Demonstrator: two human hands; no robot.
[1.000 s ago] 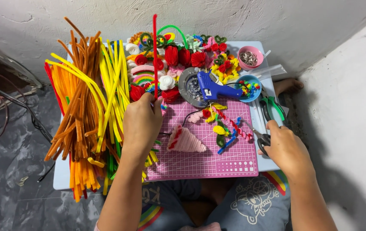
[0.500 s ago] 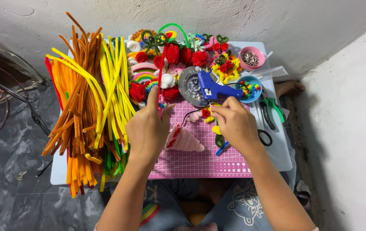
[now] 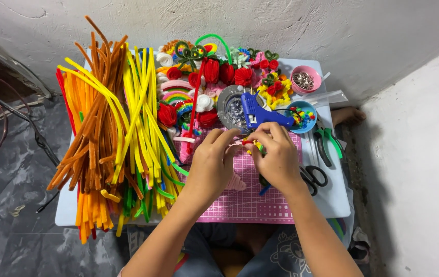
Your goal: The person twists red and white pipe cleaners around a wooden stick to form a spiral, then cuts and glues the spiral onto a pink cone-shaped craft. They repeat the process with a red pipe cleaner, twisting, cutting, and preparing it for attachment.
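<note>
My left hand (image 3: 211,164) is closed on a long red pipe cleaner (image 3: 194,107), which rises from my fingers toward the red craft flowers (image 3: 218,72) at the back. My right hand (image 3: 277,156) meets the left above the pink cutting mat (image 3: 250,205). Its fingertips pinch the pipe cleaner's lower end, though my fingers mostly hide that spot. A small pink cone (image 3: 238,182) lies on the mat under my hands. A blue glue gun (image 3: 260,114) rests just beyond my fingertips, against a round metal dish (image 3: 228,105).
A thick bundle of orange, yellow and green pipe cleaners (image 3: 106,133) covers the left of the white table (image 3: 332,200). Black scissors (image 3: 314,177) and green-handled pliers (image 3: 327,143) lie to the right. A pink bowl (image 3: 305,80) and a blue bead bowl (image 3: 301,115) stand at the back right, near the wall.
My right hand came in from the scissors at the right edge and joined my left. The red pipe cleaner, upright before, now leans back left, and both hands sit closer together over the mat.
</note>
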